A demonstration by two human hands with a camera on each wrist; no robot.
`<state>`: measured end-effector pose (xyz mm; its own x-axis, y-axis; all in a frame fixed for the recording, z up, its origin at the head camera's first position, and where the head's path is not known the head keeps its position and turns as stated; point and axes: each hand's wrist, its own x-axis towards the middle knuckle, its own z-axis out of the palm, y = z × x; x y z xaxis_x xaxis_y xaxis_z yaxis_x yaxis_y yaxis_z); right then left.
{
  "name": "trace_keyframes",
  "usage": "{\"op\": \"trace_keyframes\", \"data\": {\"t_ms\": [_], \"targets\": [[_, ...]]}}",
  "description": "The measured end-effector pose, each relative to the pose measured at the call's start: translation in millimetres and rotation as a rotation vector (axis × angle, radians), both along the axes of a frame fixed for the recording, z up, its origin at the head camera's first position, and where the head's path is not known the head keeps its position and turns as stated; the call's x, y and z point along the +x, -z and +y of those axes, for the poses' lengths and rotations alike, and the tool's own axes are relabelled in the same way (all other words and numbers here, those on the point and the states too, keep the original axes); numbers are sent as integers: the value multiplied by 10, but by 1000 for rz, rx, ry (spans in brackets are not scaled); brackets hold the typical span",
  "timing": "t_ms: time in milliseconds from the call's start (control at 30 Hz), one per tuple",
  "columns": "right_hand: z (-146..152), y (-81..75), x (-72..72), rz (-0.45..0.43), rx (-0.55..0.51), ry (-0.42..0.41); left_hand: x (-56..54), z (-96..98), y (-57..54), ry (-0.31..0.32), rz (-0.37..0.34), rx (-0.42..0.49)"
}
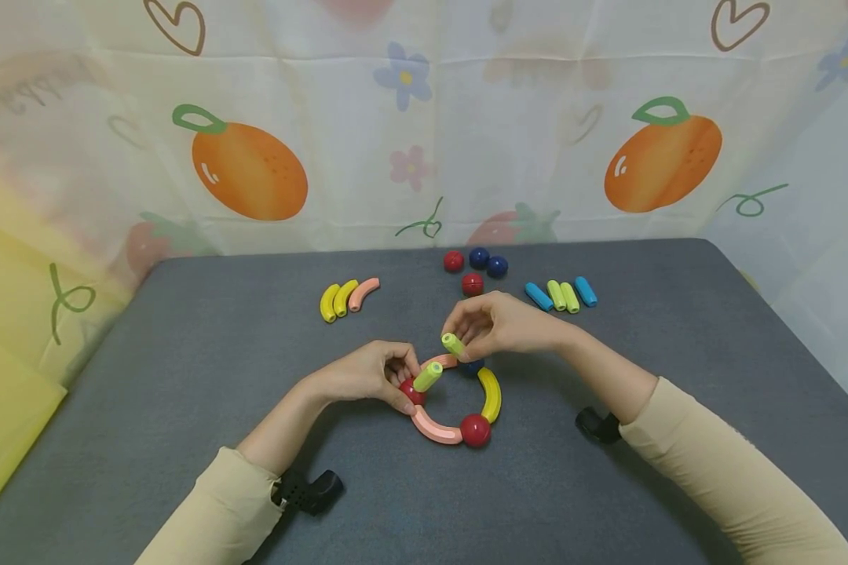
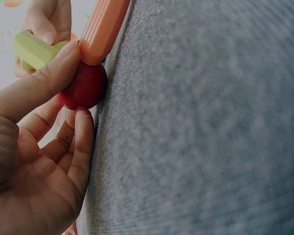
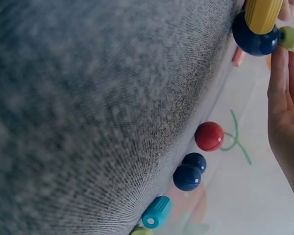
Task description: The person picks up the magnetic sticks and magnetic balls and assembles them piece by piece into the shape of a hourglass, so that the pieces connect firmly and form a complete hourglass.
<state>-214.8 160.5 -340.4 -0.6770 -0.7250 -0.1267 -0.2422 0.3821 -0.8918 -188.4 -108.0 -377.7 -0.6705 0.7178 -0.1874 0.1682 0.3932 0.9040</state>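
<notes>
A ring of curved rods and balls lies on the grey table. My left hand (image 1: pixel 371 377) pinches its left red ball (image 2: pixel 84 85) between thumb and fingers. From that ball a light green rod (image 1: pixel 428 377) sticks up. My right hand (image 1: pixel 498 323) holds another light green rod (image 1: pixel 453 344) by its sides, above the ring's blue ball (image 3: pixel 255 36); in the right wrist view this rod meets the ball. Two pink curved rods (image 1: pixel 436 428), a yellow curved rod (image 1: pixel 491 395) and a front red ball (image 1: pixel 476 431) form the rest of the ring.
Behind the ring lie two yellow curved rods (image 1: pixel 330 303) and a pink one (image 1: pixel 363 293). Loose red balls (image 1: pixel 454 261) and blue balls (image 1: pixel 479 258) sit near the back edge. Straight blue rods (image 1: pixel 539 297) and light green rods (image 1: pixel 569 298) lie at back right. A printed cloth (image 1: pixel 353 157) hangs behind.
</notes>
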Motion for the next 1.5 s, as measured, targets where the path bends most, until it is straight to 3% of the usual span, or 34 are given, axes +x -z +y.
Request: {"op": "trace_keyframes", "data": {"t_ms": [467,800,1200,1500], "targets": [[-8,23,-20,-1,13,-38,17,-20,-32,-7,37,-10],[-11,29,-23,8,9,-52,6,-56,-51,42,-14,-20],[11,-3,-22,7,-14,-29,27,-12,-58,60,91,-81],[151,-46,-48,14,-56,23,36,-5,-56,80,107,-91]]}}
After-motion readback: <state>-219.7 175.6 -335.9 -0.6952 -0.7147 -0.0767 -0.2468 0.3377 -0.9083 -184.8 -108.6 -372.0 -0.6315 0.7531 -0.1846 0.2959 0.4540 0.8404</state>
